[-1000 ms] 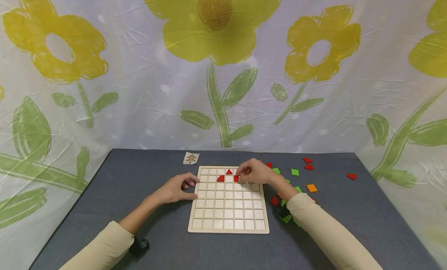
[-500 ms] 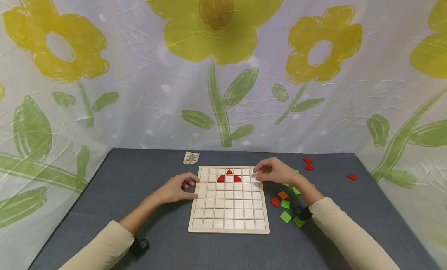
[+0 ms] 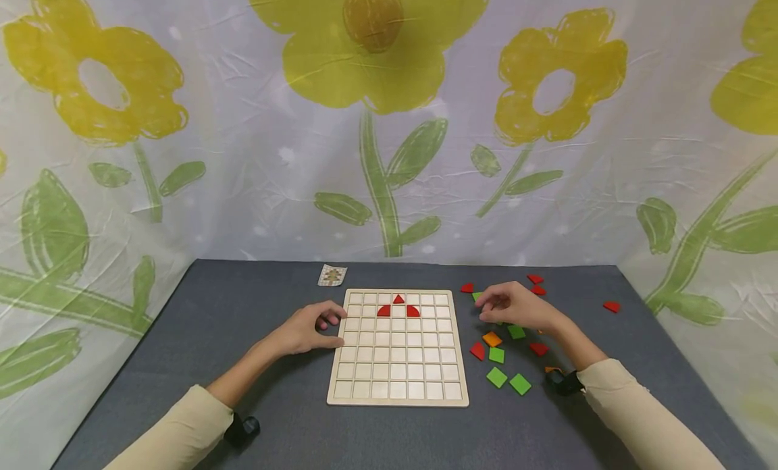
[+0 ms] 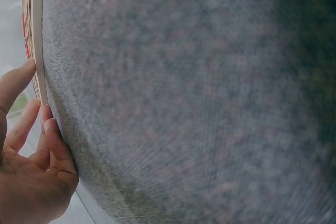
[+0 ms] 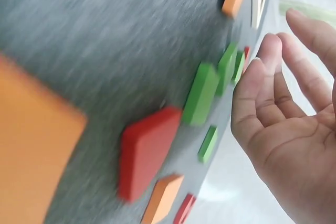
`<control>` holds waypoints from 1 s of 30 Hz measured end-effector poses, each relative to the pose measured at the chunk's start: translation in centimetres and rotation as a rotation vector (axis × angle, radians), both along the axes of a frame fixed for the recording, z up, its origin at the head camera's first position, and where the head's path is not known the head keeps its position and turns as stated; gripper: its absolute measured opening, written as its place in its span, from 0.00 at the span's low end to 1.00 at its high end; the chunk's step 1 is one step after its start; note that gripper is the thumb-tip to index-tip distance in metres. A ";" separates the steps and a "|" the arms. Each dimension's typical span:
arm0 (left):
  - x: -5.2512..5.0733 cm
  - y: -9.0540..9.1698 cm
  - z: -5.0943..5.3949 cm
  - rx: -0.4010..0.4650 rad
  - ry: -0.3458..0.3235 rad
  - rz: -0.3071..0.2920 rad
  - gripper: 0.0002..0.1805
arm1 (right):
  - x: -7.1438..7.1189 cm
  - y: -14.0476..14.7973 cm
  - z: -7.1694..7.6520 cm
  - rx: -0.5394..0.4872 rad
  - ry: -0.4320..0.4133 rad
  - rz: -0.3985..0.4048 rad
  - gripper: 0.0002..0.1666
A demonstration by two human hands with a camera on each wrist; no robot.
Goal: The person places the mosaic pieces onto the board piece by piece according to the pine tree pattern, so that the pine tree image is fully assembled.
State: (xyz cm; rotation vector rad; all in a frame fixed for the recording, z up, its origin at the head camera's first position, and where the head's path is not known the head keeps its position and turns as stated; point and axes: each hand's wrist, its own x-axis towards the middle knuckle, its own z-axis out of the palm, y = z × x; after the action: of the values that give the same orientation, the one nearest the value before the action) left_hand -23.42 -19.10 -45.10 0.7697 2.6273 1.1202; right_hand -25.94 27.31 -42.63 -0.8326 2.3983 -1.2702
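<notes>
A pale wooden grid board (image 3: 398,373) lies flat on the table. In its upper rows sit a red triangle tile (image 3: 398,299) and two red rounded tiles, one on the left (image 3: 384,311) and one on the right (image 3: 413,311). My left hand (image 3: 306,329) rests against the board's left edge, thumb and fingertips touching the rim. Right of the board, my right hand (image 3: 516,305) hovers over the loose tiles, fingers loosely bent and nothing held. Beneath it in the right wrist view are a red tile (image 5: 147,150) and a green tile (image 5: 200,94).
Several green, red and orange tiles lie scattered right of the board, including a green square (image 3: 520,384) and an orange one (image 3: 491,339). A red tile (image 3: 612,307) lies farther right. Behind the board is a small patterned card (image 3: 332,275). A flowered cloth (image 3: 267,152) hangs behind the table.
My right hand has left the right rounded red tile in the grid and moved right, off the board and over the scattered tiles. My left hand has stayed at the board's edge.
</notes>
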 end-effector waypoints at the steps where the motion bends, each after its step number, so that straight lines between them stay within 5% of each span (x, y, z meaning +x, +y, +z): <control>1: 0.0 0.0 0.1 0.002 -0.001 0.002 0.25 | 0.1 0.3 0.1 -0.003 0.006 -0.001 0.15; 9: 0.1 0.2 0.1 0.001 -0.004 0.010 0.25 | 0.5 2.1 0.2 0.031 0.102 -0.032 0.13; 19: 0.0 0.2 -0.1 -0.005 0.000 0.006 0.25 | 0.4 2.9 -0.8 0.083 0.101 -0.088 0.15; 30: 0.2 0.1 0.1 -0.003 0.003 0.009 0.25 | 0.3 2.8 -1.6 0.067 0.123 -0.058 0.13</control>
State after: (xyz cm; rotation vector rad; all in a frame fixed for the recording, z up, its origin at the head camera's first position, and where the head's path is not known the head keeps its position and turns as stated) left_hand -23.26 -19.00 -44.98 0.7609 2.6366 1.1184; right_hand -25.68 30.07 -44.23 -0.8499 2.5641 -1.1840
